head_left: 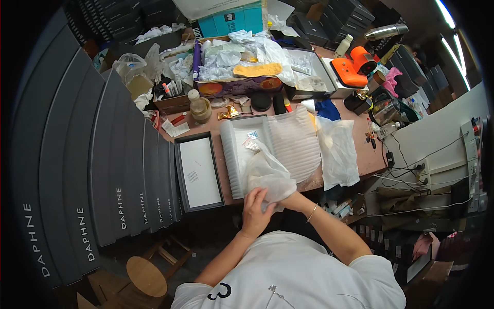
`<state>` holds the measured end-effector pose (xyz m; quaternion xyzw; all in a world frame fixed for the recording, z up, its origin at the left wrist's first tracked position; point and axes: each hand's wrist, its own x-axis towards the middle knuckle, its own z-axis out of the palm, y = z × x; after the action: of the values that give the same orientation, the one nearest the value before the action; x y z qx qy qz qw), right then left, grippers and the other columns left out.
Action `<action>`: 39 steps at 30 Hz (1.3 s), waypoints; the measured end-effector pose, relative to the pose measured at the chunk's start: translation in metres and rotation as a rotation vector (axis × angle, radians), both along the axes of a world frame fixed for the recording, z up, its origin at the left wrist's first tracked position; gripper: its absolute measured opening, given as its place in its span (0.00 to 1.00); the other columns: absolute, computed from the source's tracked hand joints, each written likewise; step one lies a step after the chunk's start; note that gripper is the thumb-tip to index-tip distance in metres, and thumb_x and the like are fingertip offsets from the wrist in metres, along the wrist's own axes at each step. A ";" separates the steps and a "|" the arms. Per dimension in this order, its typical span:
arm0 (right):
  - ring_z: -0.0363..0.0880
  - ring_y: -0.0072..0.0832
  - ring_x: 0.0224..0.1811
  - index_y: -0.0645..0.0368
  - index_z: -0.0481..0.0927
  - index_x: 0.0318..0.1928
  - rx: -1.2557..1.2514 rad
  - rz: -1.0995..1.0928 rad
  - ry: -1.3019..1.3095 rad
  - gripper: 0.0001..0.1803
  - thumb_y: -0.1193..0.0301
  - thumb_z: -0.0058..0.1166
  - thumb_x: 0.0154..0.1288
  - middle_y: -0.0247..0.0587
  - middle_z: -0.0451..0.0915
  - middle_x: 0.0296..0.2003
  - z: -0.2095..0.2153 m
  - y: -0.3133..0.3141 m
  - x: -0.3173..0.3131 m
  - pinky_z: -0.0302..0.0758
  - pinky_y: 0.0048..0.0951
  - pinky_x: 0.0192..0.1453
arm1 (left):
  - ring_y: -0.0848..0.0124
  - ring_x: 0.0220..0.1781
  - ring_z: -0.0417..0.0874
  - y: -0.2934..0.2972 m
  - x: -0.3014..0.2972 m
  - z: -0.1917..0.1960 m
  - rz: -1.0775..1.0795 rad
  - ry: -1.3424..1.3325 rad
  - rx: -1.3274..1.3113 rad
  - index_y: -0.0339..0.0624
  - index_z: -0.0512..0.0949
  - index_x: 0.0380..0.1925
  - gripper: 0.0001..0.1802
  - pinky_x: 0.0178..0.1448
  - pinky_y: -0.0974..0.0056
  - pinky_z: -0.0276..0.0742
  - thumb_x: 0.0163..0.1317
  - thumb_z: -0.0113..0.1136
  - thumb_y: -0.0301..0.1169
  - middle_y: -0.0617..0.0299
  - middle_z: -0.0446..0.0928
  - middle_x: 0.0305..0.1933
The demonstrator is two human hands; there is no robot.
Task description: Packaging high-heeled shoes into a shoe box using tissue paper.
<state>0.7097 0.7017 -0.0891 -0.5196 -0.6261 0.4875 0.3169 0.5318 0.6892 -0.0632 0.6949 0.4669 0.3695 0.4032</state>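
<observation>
The right hand is mostly hidden under the white wrapping sheet, its grip unseen.

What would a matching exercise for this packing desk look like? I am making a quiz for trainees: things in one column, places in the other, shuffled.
Things
1. crumpled translucent plastic bag
2. open dark shallow box with a white lining
3. round wooden stool
4. bright orange plastic device

Places
A. far right of the desk
B. on the floor, lower left
C. between both hands at the near desk edge
D. left of the ribbed white foam sheets

Pairs: 1-C, 2-D, 3-B, 4-A
</observation>
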 end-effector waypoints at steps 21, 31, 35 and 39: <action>0.74 0.37 0.51 0.57 0.72 0.57 0.451 -0.201 -0.701 0.26 0.62 0.55 0.59 0.44 0.76 0.51 0.087 -0.020 0.001 0.70 0.34 0.55 | 0.64 0.46 0.80 0.006 -0.002 0.090 -0.538 -0.333 -0.011 0.38 0.76 0.50 0.22 0.48 0.64 0.77 0.52 0.65 0.21 0.54 0.75 0.48; 0.73 0.38 0.55 0.58 0.69 0.61 0.416 -0.054 -0.613 0.28 0.60 0.52 0.63 0.44 0.75 0.53 0.103 -0.052 0.007 0.68 0.34 0.59 | 0.66 0.52 0.78 0.117 -0.057 -0.018 0.264 -0.958 -0.539 0.35 0.73 0.49 0.20 0.57 0.62 0.72 0.70 0.52 0.41 0.56 0.78 0.48; 0.72 0.39 0.56 0.58 0.68 0.63 0.480 -0.153 -0.689 0.29 0.59 0.50 0.64 0.45 0.75 0.54 0.102 -0.051 0.012 0.67 0.34 0.61 | 0.62 0.63 0.70 0.084 -0.041 0.023 0.118 -1.012 -0.590 0.35 0.65 0.59 0.34 0.66 0.53 0.63 0.69 0.46 0.54 0.52 0.69 0.61; 0.72 0.39 0.57 0.58 0.67 0.64 0.585 -0.260 -0.837 0.30 0.58 0.49 0.66 0.45 0.74 0.55 0.082 -0.038 0.000 0.67 0.34 0.62 | 0.60 0.65 0.67 -0.002 -0.013 0.049 -0.350 -0.721 -1.119 0.43 0.66 0.62 0.43 0.65 0.49 0.61 0.60 0.45 0.67 0.55 0.68 0.63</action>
<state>0.7093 0.6641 -0.0067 -0.6330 -0.7393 -0.0002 0.2296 0.5187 0.6876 -0.0139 0.2809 0.3050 0.2104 0.8853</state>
